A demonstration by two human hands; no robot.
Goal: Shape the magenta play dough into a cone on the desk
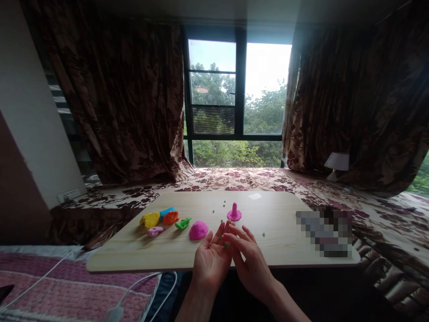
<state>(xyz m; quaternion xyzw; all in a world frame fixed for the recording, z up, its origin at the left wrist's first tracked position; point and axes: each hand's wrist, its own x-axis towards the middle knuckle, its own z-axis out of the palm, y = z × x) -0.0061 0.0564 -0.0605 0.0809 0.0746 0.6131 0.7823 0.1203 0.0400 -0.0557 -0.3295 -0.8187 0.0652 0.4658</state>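
Observation:
My left hand (212,259) is palm up over the table's near side, its fingers stretched forward. Small green clay bits (225,245) lie on its fingers. My right hand (250,259) reaches across from the right, fingers extended and their tips over the left fingers, close to the green bits. Whether its fingertips touch a bit I cannot tell. Just beyond the hands stands a pink clay piece (234,212), a flat disc with an upright stem. A pink clay dome (199,230) sits left of my left hand. More green crumbs (263,234) are scattered on the tabletop.
The pale wooden table (134,255) holds yellow (150,219), blue (166,212), orange (170,218), light pink (154,231) and green clay lumps (182,223) at left. A blurred-out item (323,235) lies at right. A white cable (137,281) hangs near the front left edge.

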